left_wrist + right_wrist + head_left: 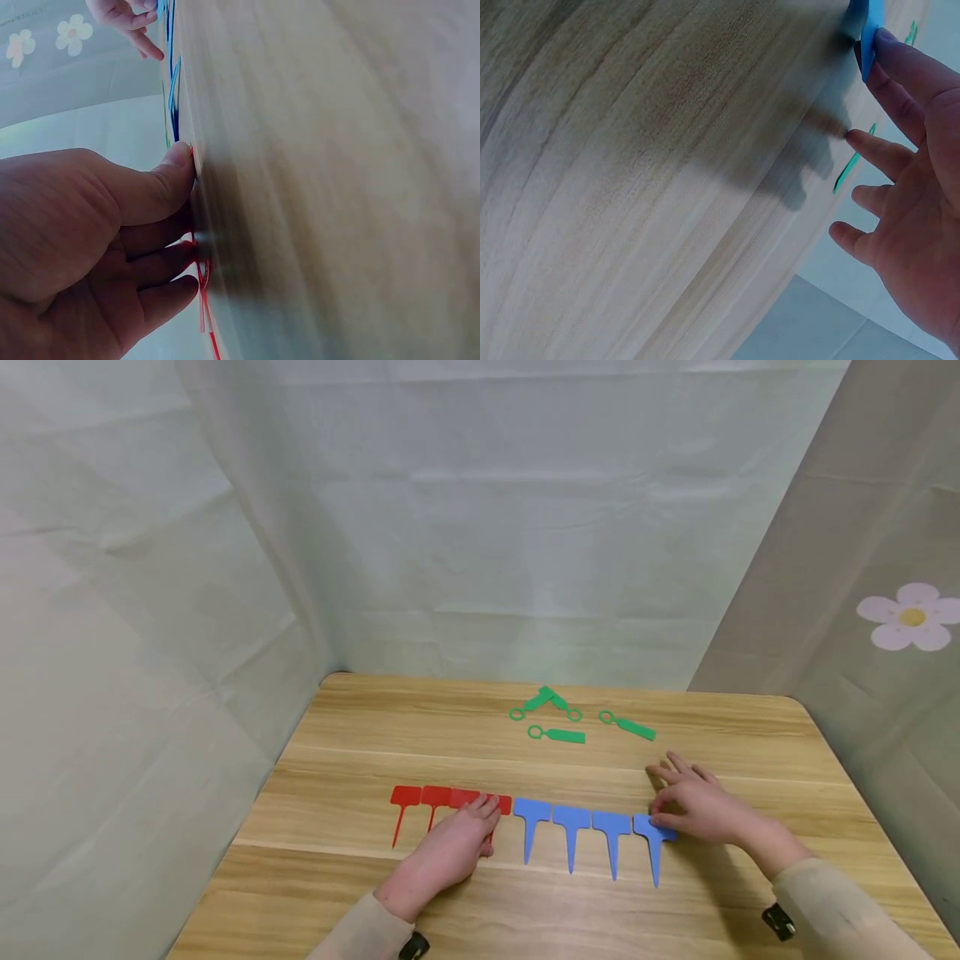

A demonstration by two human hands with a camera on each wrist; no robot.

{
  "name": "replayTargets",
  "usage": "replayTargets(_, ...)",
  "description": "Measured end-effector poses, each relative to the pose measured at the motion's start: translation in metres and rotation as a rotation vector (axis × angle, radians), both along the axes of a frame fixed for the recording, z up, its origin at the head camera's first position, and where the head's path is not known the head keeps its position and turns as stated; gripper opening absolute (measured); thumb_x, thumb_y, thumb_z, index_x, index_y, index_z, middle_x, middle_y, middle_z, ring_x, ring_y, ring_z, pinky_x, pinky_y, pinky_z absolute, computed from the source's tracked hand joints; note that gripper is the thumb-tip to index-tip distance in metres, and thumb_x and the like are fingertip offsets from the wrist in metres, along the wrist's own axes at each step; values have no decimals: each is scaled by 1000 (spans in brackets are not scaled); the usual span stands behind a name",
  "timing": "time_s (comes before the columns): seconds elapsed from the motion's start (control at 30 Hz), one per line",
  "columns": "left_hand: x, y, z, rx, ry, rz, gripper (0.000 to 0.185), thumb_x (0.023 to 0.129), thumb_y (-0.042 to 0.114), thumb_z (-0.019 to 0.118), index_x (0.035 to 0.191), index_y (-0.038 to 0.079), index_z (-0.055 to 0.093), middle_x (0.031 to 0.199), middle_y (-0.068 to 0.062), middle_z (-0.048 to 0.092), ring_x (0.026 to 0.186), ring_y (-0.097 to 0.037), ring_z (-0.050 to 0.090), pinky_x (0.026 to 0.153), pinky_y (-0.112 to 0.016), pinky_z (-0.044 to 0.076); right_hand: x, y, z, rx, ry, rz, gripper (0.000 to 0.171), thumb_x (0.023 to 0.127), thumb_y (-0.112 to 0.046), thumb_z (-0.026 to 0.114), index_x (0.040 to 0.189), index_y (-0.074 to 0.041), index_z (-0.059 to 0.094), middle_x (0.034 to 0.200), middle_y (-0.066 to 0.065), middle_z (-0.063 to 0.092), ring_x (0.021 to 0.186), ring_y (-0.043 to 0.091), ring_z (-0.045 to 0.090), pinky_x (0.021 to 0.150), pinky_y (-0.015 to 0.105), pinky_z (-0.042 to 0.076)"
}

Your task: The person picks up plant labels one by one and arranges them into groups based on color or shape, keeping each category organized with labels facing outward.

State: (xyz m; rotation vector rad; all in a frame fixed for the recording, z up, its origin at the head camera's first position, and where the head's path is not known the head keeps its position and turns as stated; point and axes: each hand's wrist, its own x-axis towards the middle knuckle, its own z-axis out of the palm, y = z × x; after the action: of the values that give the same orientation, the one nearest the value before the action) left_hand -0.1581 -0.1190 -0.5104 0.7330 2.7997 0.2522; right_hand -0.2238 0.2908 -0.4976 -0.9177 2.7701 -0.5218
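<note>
Four red T-shaped tags (406, 795) and four blue T-shaped tags (572, 818) lie in one sideways row on the wooden table (585, 927), broad heads on the far side, visible stems pointing toward the person. The leftmost red tag's long axis leans, tip slightly to the left; the rightmost blue tag (655, 852) runs almost straight toward the person. The right hand (701, 807) pinches that tag's head between thumb and a finger, its other fingers spread. The left hand (463, 843) rests over the two rightmost red tags, partly hiding them; whether it pinches either, I cannot tell. Beyond the row lie four green ring-ended tags (567, 737): the nearest sideways, ring leftward; one slanting at the right, ring also leftward; two meeting at their strip ends, rings apart.
</note>
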Motion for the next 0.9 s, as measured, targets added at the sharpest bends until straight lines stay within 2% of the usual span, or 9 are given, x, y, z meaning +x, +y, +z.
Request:
replayTargets(0.3,1,0,1,1,6,1,57,99,19,79,149,-1,61,160,-16,53,150,-35,47,117,-44,47,0,0,1,-2,29,8,21,93,-31,85,81,-38,69,151,30,56,147,68,27,107,86,27)
replayTargets(0.9,2,0,2,9,-8,14,56,100,19,78,150,0,61,160,-15,53,150,-35,47,117,-45,46,2,0,-2,-27,24,-19,21,95,-34,83,83,-40,67,152,29,56,148,67,27,109,86,24)
